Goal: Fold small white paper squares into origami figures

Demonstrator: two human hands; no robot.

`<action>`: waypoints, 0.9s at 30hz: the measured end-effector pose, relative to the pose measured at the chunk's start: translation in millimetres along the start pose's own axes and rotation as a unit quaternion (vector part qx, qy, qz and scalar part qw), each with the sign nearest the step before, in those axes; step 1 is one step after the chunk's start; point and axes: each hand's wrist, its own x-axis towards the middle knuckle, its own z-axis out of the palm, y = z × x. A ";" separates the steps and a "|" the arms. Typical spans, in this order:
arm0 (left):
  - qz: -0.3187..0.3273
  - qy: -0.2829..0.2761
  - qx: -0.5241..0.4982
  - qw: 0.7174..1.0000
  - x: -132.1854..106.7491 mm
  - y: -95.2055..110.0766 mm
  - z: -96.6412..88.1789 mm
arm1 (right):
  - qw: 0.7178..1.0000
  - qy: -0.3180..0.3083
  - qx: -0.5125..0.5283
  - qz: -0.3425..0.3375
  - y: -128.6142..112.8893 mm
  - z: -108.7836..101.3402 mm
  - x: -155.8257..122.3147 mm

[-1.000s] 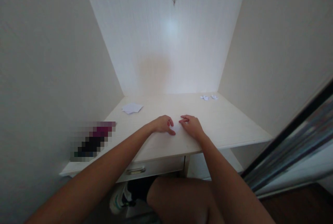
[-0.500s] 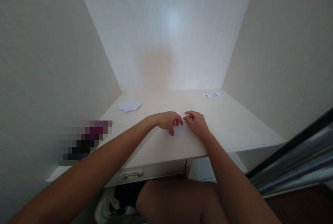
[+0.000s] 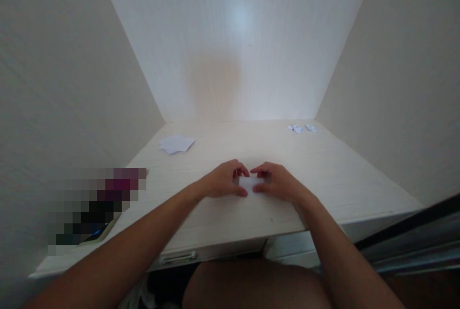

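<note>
A small white piece of paper (image 3: pixel 249 184) lies low over the desk near its front edge, between my two hands. My left hand (image 3: pixel 230 178) grips its left end, thumb at the near edge and curled fingers at the far edge. On the other end, my right hand (image 3: pixel 275 182) holds the paper the same way, thumb and fingers facing the left hand. The fingertips partly cover the paper, and any folds in it are too small to make out.
A loose stack of white paper sheets (image 3: pixel 176 143) lies at the back left of the white desk (image 3: pixel 223 223). Several small white folded paper pieces (image 3: pixel 296 129) sit at the back right. Walls enclose three sides. A blurred-out item (image 3: pixel 104 203) stands at the left edge.
My right hand has come down to the paper's right end and taken hold of it. My left hand has turned to grip the left end. The view has tilted down slightly.
</note>
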 end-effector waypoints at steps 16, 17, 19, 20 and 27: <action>-0.016 0.138 -0.365 0.921 6.7 2.9 10.0 | 0.951 0.150 0.260 0.075 -11.9 22.6 11.0; -0.017 0.132 -0.370 0.919 5.8 3.4 10.0 | 0.949 0.153 0.265 0.075 -11.7 23.2 11.0; -0.022 0.115 -0.381 0.917 4.3 4.2 10.8 | 0.948 0.149 0.273 0.074 -10.7 24.3 11.0; -0.026 0.108 -0.386 0.916 3.7 4.5 11.5 | 0.948 0.141 0.274 0.072 -10.1 24.7 10.8; -0.052 0.088 -0.433 0.896 2.0 6.5 12.1 | 0.965 0.104 0.241 0.014 -9.7 20.4 4.5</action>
